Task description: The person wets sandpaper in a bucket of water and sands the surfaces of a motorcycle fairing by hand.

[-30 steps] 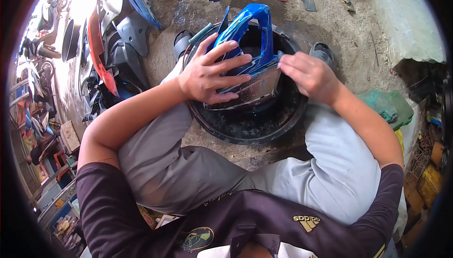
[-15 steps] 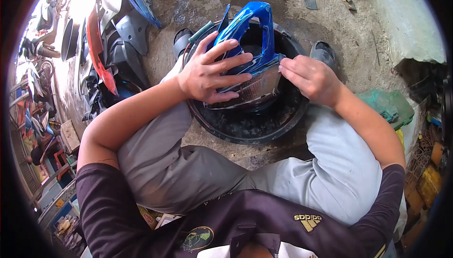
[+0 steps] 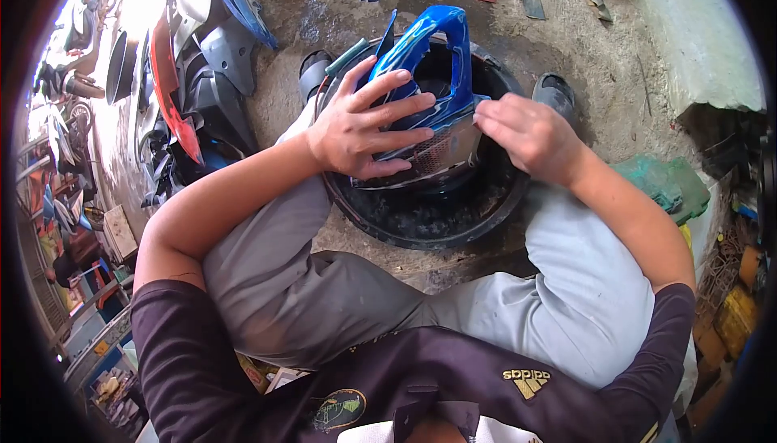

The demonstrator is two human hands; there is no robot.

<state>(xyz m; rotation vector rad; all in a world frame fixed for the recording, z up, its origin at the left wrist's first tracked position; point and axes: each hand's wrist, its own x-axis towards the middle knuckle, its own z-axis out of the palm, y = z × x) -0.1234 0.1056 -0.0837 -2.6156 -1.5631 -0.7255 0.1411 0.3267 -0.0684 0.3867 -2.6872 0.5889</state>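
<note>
On the left, beyond a red panel (image 3: 164, 87) leaning among other parts, the left forearm comes in from the near left with the elbow bent outward, and the left hand (image 3: 368, 123) lies palm down with its fingers spread wide, bracing the blue panel (image 3: 453, 104) without wrapping round it. The panel sits in the middle, between the person's feet, over the black tub (image 3: 421, 220) on the rough floor (image 3: 615, 62); whether it rests on the rim is hidden. It looks like thin moulded plastic, so it should be light and fairly stiff, though its far loop and the slim tip at its far left would probably flex or crack if forced. The glossy blue face could be slippery, especially if wet, and the mesh grille (image 3: 433, 155) on the near side seems a poor place to press. The broad body below the loop looks the safest hold, with the loop's thicker strip as a second. At the panel's right end the right hand (image 3: 526, 129) has its fingers bunched, tips at the corner, wrist bent inward; I cannot tell whether they pinch anything.
</note>
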